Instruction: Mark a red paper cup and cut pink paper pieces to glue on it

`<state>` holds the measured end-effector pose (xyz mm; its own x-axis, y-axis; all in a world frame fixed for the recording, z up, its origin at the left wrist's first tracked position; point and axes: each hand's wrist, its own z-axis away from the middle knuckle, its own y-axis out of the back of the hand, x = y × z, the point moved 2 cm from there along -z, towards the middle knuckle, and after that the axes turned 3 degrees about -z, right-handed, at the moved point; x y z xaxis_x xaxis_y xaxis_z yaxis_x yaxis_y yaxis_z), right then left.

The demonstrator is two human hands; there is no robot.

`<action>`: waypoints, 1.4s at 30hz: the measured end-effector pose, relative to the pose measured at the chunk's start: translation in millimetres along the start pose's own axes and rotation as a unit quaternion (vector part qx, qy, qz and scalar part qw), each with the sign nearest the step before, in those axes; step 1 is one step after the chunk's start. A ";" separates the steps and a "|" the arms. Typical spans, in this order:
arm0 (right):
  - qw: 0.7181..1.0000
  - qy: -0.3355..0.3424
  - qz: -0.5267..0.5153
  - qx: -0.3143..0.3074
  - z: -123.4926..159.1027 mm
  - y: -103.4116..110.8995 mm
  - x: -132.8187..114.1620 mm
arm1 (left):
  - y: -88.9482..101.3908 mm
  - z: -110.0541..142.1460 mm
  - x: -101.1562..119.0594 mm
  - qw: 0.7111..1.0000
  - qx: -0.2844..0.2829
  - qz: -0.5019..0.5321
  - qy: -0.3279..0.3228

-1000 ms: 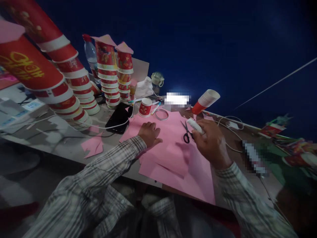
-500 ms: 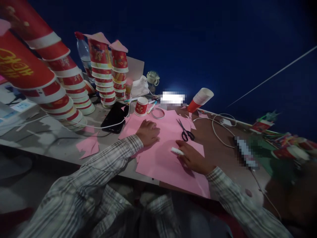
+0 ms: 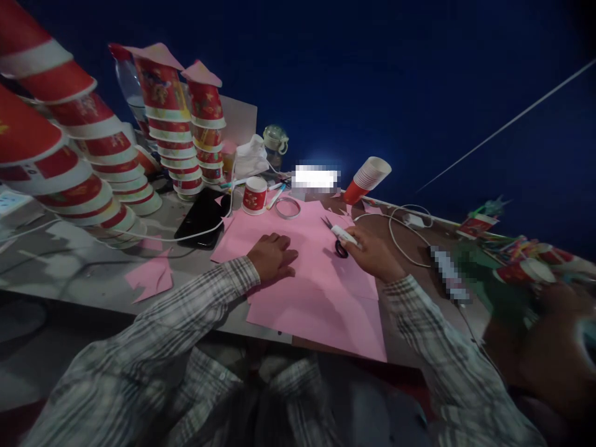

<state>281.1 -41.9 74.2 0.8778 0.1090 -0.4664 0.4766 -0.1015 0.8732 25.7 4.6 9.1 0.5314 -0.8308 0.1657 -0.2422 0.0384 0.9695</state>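
My left hand (image 3: 272, 257) lies flat on a large sheet of pink paper (image 3: 316, 320), its fingers spread and holding nothing. In my right hand (image 3: 377, 256) is a short white tube (image 3: 343, 234); whether it is a marker or a glue stick I cannot tell. The hand is over the right part of the paper, above black-handled scissors (image 3: 341, 249) and partly hiding them. Beyond my left hand sit a grey ring, perhaps a tape roll (image 3: 288, 208), and a red-and-white paper cup (image 3: 254, 195).
Tall towers of stacked paper cups (image 3: 177, 143) stand at the left, two with pink cone tops. A black phone (image 3: 200, 223) and pink scraps (image 3: 151, 276) lie near them. Tilted stacked cups (image 3: 367, 180), a white cable (image 3: 393, 242) and a power strip (image 3: 449, 276) are right.
My right hand has moved away from my body with the white tube, from the middle of the paper to over the scissors. The left hand stays on the paper, fingers more spread. The view shifted slightly.
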 end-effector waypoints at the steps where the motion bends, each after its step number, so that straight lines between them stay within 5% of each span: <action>1: 1.000 -0.016 -0.004 -0.005 -2.7 -6.2 -3.1 | 0.6 0.2 1.5 1.000 -0.001 0.000 -0.004; 9: 0.995 0.082 -0.014 -0.054 13.6 -81.3 -12.0 | -5.4 -1.7 1.6 1.000 -0.003 -0.009 -0.027; 19: 0.999 0.008 -0.030 0.038 -14.8 -53.7 -0.6 | -9.8 1.3 1.0 0.999 0.012 0.002 -0.052; 26: 0.986 -0.063 0.113 0.103 -61.3 -72.3 6.6 | -16.5 1.7 -0.1 0.999 0.013 -0.005 -0.050; 34: 0.960 -0.201 0.195 0.019 -74.6 -81.3 2.5 | -18.3 0.1 -0.5 0.999 0.013 -0.014 -0.051; 37: 0.969 -0.173 0.167 0.050 -80.9 -75.0 -5.4 | -18.3 1.1 0.7 0.998 0.017 -0.022 -0.052; 42: 0.993 -0.014 0.110 0.051 -111.4 -77.9 -41.0 | -18.3 3.2 2.1 0.998 0.038 -0.028 -0.052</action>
<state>202.7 71.7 41.0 0.9616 0.0464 -0.2705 0.2740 -0.2194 0.9364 28.7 0.3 -8.9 0.4601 -0.8835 0.0886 -0.2770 -0.0480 0.9597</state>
